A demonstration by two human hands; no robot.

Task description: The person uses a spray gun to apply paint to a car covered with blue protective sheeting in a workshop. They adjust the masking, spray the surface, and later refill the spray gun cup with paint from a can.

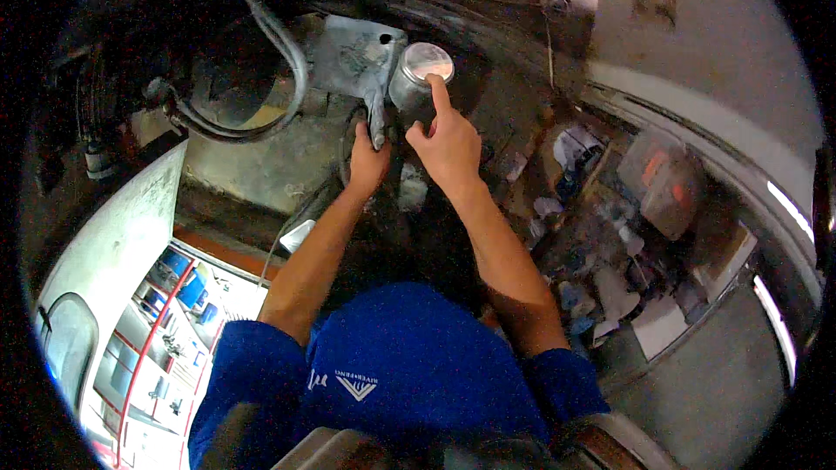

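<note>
A grey, narrow piece like a lever or handle [376,124] hangs down from a grey metal plate [355,57] with a dark hole in it. My left hand [369,164] is closed around its lower end, thumb upward; most of its fingers are hidden. To the right stands a round metal canister [411,87] with a shiny lid. The index finger of my right hand [451,146] reaches out to the front edge of that lid and seems to touch it. My right thumb points up to the left and the other fingers are curled, with nothing visible in them.
A thick grey hose [300,78] loops at the left, above a pale, stained panel [244,157]. Clutter fills the right side, including a translucent plastic container [664,183] and a white sheet [659,328]. Lower left, an opening shows a bright area with red rails [157,331].
</note>
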